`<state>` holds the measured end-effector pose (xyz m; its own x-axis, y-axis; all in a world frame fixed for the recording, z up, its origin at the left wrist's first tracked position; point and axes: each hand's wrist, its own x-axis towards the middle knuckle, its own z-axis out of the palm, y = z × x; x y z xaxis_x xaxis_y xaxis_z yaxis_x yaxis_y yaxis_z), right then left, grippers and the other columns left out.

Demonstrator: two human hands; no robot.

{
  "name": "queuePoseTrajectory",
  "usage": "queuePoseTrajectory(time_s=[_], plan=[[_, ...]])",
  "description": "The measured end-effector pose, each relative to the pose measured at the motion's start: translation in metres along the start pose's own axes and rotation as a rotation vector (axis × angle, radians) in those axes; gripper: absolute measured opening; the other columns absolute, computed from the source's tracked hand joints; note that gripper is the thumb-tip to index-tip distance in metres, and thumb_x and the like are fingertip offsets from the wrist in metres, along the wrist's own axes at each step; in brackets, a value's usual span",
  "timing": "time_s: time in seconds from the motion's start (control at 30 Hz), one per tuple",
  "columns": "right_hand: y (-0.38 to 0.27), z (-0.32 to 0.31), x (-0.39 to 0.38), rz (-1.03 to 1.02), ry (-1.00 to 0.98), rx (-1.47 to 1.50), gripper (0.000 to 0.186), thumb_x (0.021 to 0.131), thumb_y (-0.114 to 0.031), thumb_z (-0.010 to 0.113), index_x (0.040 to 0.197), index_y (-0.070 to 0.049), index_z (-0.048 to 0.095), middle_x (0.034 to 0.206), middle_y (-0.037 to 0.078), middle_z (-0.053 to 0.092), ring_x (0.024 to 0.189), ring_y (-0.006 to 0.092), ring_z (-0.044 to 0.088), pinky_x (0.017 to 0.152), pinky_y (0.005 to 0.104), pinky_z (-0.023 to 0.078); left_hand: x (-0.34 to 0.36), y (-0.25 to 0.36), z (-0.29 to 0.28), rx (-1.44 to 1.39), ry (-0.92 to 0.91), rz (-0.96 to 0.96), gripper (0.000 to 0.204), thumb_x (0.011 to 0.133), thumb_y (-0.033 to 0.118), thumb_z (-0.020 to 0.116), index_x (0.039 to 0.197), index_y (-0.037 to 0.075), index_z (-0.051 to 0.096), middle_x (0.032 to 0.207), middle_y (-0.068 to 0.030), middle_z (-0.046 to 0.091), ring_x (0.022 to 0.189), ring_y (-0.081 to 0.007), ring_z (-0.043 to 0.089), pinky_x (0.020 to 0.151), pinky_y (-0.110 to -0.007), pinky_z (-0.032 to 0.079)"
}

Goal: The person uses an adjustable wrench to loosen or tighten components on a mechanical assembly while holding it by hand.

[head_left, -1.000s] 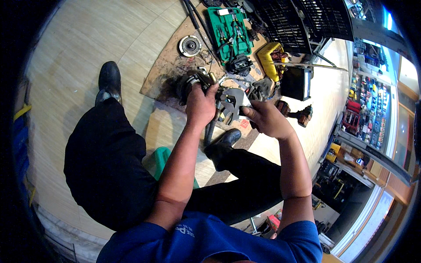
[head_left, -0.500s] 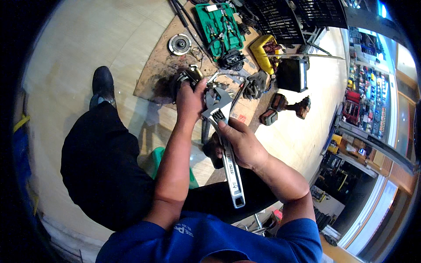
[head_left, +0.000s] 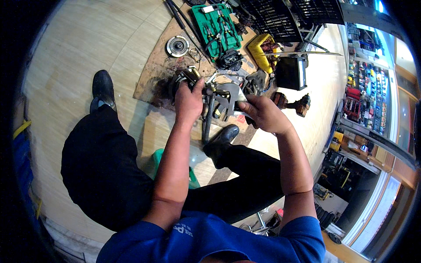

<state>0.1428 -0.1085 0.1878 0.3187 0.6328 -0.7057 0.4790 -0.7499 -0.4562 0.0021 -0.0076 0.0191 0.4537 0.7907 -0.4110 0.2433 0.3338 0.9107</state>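
Note:
My left hand (head_left: 189, 103) is closed around a dark, round metal machine part (head_left: 191, 74) with shiny edges, above a stained board. My right hand (head_left: 264, 115) grips a large silver adjustable wrench (head_left: 235, 93). The wrench head points toward the left hand, and its jaws are at a metal rod end beside the part; whether they clamp it I cannot tell. Most of the wrench's handle is hidden by the right hand. A dark bar (head_left: 208, 120) slants downward between my hands, over the board's edge.
On the cardboard-like board (head_left: 151, 72) lie a round metal disc part (head_left: 177, 46), a green tool case (head_left: 215, 28) with pliers and a yellow tray (head_left: 259, 53). A black box (head_left: 291, 72) and a cordless drill (head_left: 300, 105) stand to the right. A green stool (head_left: 193, 179) is below me.
My right hand has moved up and to the right, swinging the wrench from a near-upright slant to pointing leftward at the part. The left hand has barely moved.

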Motion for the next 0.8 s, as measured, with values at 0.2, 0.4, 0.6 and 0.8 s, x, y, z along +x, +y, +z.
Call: queuePoseTrajectory(time_s=[0.2,0.4,0.6,0.8], plan=[[-0.002,0.003,0.01,-0.046,-0.046,0.054,0.037,0.1,-0.035,0.055,0.089,0.0,0.06,0.061,0.0,0.053,0.05,0.0086,0.051,0.045,0.0257,0.04,-0.001,0.002,0.001,0.022,0.029,0.0,0.044,0.091,0.036,0.066,0.105,-0.006,0.06,0.096,-0.0267,0.067,0.095,-0.0433,0.063,0.082,-0.046,0.048],[-0.002,0.004,0.019,-0.046,-0.064,0.006,0.039,0.1,-0.036,0.055,0.086,0.0,0.059,0.059,-0.001,0.051,0.048,0.0086,0.048,0.044,0.0262,0.038,0.0,-0.005,0.001,-0.015,0.026,0.043,0.044,0.091,0.037,0.066,0.105,-0.005,0.06,0.095,-0.0262,0.067,0.094,-0.0437,0.064,0.081,-0.046,0.048],[-0.006,0.002,0.019,0.006,-0.077,0.014,0.04,0.1,-0.037,0.055,0.086,0.0,0.06,0.058,-0.001,0.05,0.048,0.0082,0.047,0.044,0.0267,0.037,0.001,-0.006,0.001,-0.022,-0.007,0.01,0.042,0.092,0.036,0.065,0.105,-0.005,0.059,0.096,-0.0263,0.066,0.095,-0.0436,0.063,0.081,-0.046,0.048],[-0.003,0.002,0.022,-0.041,-0.082,0.006,0.038,0.1,-0.035,0.055,0.088,0.001,0.061,0.057,-0.001,0.049,0.048,0.008,0.046,0.044,0.0273,0.037,0.0,-0.003,0.0,-0.013,0.011,0.02,0.041,0.093,0.034,0.065,0.105,-0.005,0.059,0.096,-0.0269,0.066,0.095,-0.044,0.063,0.081,-0.047,0.048]])
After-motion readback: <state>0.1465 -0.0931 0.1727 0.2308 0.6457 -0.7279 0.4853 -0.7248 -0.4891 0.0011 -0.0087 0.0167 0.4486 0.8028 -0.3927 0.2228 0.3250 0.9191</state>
